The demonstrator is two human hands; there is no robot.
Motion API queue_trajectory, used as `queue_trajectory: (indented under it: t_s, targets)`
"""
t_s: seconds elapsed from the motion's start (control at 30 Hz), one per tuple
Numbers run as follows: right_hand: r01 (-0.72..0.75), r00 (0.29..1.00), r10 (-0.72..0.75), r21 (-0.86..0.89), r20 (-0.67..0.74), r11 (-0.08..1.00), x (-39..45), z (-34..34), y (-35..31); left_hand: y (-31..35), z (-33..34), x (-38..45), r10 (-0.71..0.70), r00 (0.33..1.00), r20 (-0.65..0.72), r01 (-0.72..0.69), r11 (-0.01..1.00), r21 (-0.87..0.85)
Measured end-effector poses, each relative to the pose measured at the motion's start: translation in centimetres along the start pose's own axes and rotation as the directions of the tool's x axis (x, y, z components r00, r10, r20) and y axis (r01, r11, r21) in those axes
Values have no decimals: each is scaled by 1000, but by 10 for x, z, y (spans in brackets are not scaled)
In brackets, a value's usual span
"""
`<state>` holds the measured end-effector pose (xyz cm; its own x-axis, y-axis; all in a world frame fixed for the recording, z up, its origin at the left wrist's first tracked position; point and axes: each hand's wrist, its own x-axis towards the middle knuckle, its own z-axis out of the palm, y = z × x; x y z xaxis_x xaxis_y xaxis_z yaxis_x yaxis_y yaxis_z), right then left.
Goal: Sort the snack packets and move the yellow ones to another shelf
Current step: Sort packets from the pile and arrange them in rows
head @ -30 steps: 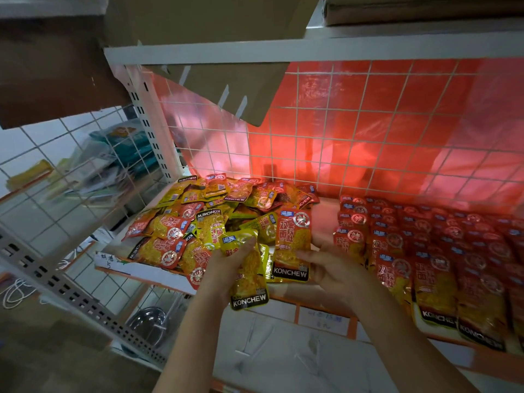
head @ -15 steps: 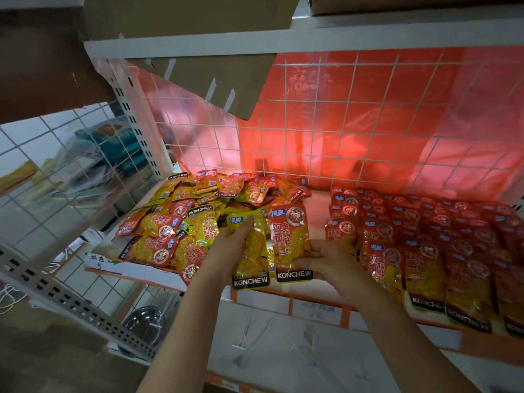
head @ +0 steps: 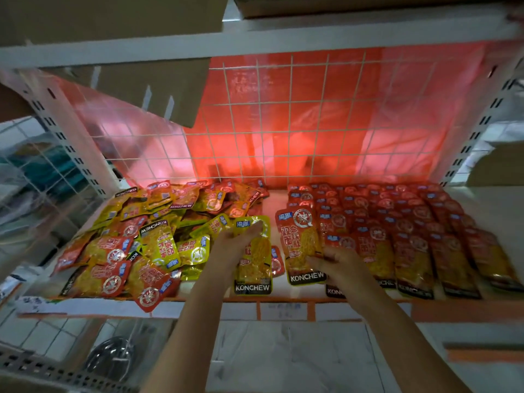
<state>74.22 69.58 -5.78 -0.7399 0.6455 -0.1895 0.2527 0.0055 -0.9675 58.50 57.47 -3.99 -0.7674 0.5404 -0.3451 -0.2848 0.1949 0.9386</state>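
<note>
Two packets are in hand: one yellow packet (head: pixel 253 255) and one red packet (head: pixel 301 245), both upright with the KONCHEW band at the bottom. To the left lies a loose mixed pile (head: pixel 147 239) of yellow and red packets — too many overlapping to count exactly. To the right stand the red rows (head: pixel 402 231), neatly overlapped in about five columns (the far ones blur together).

All of it sits on a white shelf board (head: pixel 493 208) with an orange front lip, closed at the back by a white wire grid (head: pixel 297 117) over red plastic sheeting. A cardboard flap (head: pixel 158 89) hangs down from the shelf above, and perforated white uprights frame both sides.

The left hand (head: pixel 232 248) reaches in from below, fingers wrapped around the yellow packet's left edge, in the gap between pile and rows. The right hand (head: pixel 337 260) grips the red packet at its lower right corner, just beside the red rows' nearest column.
</note>
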Motion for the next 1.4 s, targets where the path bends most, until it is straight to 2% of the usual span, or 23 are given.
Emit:
queue_trajectory:
  t_s: [0.17,0.33,0.57,0.73,0.93,1.07,1.4]
  targets:
    - [-13,997,15,28,-76,1000,-6,-13,4,5,16,-2,-34,999,41,34,999,-3]
    - [-34,994,34,0,-102,999,-10,-15,10,-1,22,1,-45,999,1,45,999,8]
    - [-64,992,38,-219,-118,974,-6,-10,15,-16,15,13,-50,998,-36,51,999,6]
    - [-48,992,-6,-416,-128,908,4,2,14,-17,11,15,-61,996,-59,63,998,30]
    - [-48,993,-4,-446,-116,894,14,9,9,-19,5,20,-54,998,-34,52,997,-56]
    - [-43,997,-5,-574,-83,817,20,11,8,-17,5,22,-25,1000,-8,24,997,-76]
    - [-42,993,-76,-867,-92,497,23,10,11,-14,7,23,34,999,27,-33,999,-16]
